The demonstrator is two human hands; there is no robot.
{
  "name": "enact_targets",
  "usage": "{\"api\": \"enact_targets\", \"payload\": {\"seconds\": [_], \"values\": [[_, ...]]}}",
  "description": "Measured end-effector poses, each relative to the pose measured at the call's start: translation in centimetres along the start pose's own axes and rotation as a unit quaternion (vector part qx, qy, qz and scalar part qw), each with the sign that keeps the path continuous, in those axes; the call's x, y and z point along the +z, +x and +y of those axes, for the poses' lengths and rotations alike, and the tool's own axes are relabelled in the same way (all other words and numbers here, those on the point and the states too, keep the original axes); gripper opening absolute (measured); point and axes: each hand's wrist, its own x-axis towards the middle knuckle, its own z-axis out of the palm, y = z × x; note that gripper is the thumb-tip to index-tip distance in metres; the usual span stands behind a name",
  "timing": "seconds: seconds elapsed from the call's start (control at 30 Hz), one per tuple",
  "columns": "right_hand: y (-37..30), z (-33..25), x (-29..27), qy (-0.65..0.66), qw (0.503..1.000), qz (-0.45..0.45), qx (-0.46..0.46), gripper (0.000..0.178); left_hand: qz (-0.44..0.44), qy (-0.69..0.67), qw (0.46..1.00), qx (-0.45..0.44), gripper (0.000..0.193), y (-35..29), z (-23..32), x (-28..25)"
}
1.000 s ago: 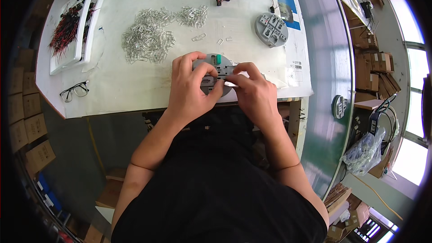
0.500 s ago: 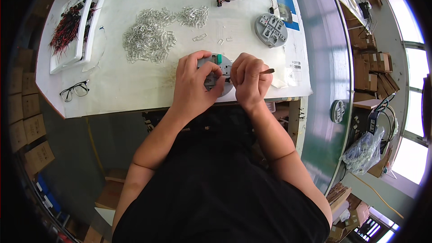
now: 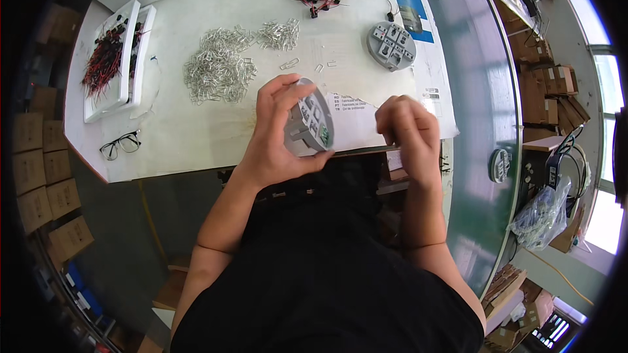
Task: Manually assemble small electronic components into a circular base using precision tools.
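My left hand [image 3: 269, 140] grips a round grey plastic housing [image 3: 318, 110] by its rim, lifted at the table's front edge. The housing is tilted steeply on its side, its compartments and a small green part facing right. To its right, and apart from it, is my right hand [image 3: 411, 125] with curled fingers. Motion blurs it in part, and what lies inside the fingers is hidden. Beyond my hands lie a heap of bent metal wire clips [image 3: 219, 68] and a few loose clips [image 3: 289, 63]. A second round grey housing [image 3: 392, 46] rests at the right.
Small black components with red wires [image 3: 318, 0] lie at the back, and more fill a white foam tray [image 3: 133, 59] at left. Eyeglasses [image 3: 120, 146] sit near the front left edge. Beyond the table's right side, a greenish surface [image 3: 468, 222] carries another grey housing [image 3: 500, 165].
The grey housing has gone from lying flat to tilted on its side in my left hand. My right hand has moved away to the right; its brown-handled tool no longer shows.
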Motion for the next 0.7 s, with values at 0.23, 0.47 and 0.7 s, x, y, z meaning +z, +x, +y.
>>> {"api": "enact_targets", "payload": {"seconds": [0.23, 0.47, 0.7], "values": [[0.3, 2.8, 0.8, -0.423, 0.901, -0.051, -0.077, 0.022, -0.042, 0.045, 0.996, -0.057, 0.098, -2.5, -0.7, -2.7], [1.5, 1.6, 4.1, -0.523, 0.844, -0.106, -0.054, 0.028, -0.075, 0.091, 0.987, -0.112, 0.105, -1.2, -0.3, -2.1], [2.0, 1.6, 4.9, -0.585, 0.8, -0.125, -0.045, 0.031, -0.029, 0.114, 0.987, -0.112, 0.113, -1.9, -0.9, -0.5]]}}
